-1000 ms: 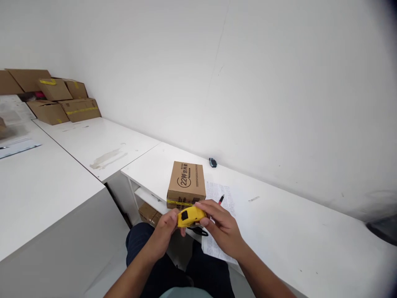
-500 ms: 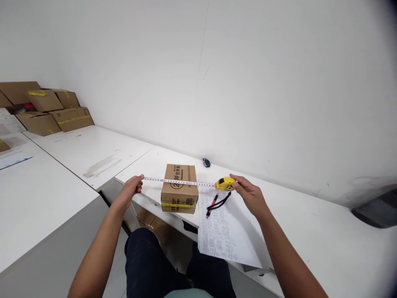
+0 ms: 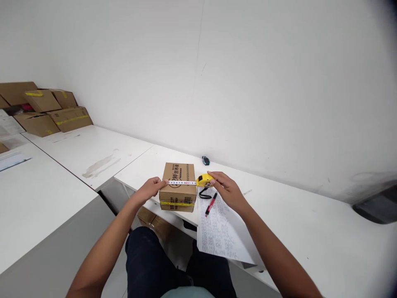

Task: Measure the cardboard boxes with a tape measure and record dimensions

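Observation:
A small cardboard box (image 3: 178, 194) with black print and yellow tape stands on the white desk (image 3: 294, 231) in front of me. My left hand (image 3: 151, 188) pinches the end of the white tape blade (image 3: 182, 182) at the box's left edge. My right hand (image 3: 226, 188) grips the yellow tape measure case (image 3: 204, 180) at the box's right edge. The blade lies stretched across the top of the box. A black wrist strap (image 3: 204, 194) hangs from the case.
A printed sheet (image 3: 221, 231) with a red pen (image 3: 211, 204) lies right of the box. A small dark object (image 3: 205, 160) sits by the wall. Several cardboard boxes (image 3: 46, 109) are stacked far left. A dark object (image 3: 375, 207) lies at the right edge.
One second ago both hands held the tape measure near my lap. They then pulled the blade wide above the box; now both hands have closed in to the box's edges.

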The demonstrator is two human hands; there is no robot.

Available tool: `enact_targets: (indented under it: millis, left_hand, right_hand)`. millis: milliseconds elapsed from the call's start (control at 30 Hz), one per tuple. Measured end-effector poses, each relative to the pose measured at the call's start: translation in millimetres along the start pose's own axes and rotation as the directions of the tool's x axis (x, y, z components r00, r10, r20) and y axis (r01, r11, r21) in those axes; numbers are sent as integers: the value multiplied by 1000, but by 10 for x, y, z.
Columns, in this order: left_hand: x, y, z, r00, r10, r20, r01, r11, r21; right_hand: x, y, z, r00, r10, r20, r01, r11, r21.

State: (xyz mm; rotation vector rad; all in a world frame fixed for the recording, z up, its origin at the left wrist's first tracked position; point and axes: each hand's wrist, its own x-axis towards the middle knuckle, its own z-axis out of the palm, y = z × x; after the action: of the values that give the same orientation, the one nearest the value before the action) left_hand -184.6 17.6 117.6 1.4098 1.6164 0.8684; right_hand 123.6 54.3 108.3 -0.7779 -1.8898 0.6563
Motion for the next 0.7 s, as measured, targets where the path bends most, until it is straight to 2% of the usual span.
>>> enact_targets:
  millis: [67,133,233,300,367,400,433,467,500,533,567,600,633,667,700]
  left_hand:
    - [-22,39,-31,999,29,-22,-29,1000,8]
    - [-134,117,-89,990,96,-99,-92,995,35]
    - [-505,228,-107,956,208,-208,-207,978,28]
    - [-824,234,34,936,259,-237,-280,958,-57]
    - [-1108,179,333,925,271,-266,-333,916,-225]
    - [-1217,137,527,940,260,-222,-321,895,-310]
    - [-1299,91,735,966,233,-107,-257,891,-374]
    - [-1356,44,945,982,187,18,-161,883,-440]
    - [-1388,-4,1141,975,140,173,-34,863,-505]
    - [-1400,-52,1313,936,101,336,112,822,-559]
    - [-1394,-98,1454,871,78,485,264,757,-597]
    - [-1375,-145,1560,793,77,604,401,681,-613]
    - [-1346,-189,1633,730,89,678,501,605,-618]
    - [-1310,-232,1678,704,96,704,553,548,-628]
    - [-1270,-271,1701,721,90,687,554,521,-650]
  right_hand:
    - [-5,-33,-7,1000,-3,-9,3,1000,-5]
    - [-48,-132,-38,999,-22,-42,21,1000,-16]
    - [-257,-395,-129,995,-61,-84,60,998,-7]
    - [-504,-578,-181,994,-87,-63,90,995,46]
    - [-790,-709,-179,997,-81,-2,80,989,122]
    - [-931,-746,-150,997,-64,37,58,986,154]
    - [-1065,-763,-104,996,-40,76,27,984,174]
    - [-1189,-763,-43,994,-12,105,-7,983,182]
    - [-1301,-750,25,993,18,118,-39,983,180]
    - [-1402,-729,96,993,47,110,-65,984,168]
    - [-1490,-703,161,993,77,85,-89,984,152]
    - [-1564,-676,213,993,107,53,-113,984,137]
    - [-1623,-650,248,991,133,31,-136,983,127]
    - [-1662,-625,263,988,148,36,-151,980,126]
    - [-1680,-597,256,987,143,74,-152,979,135]
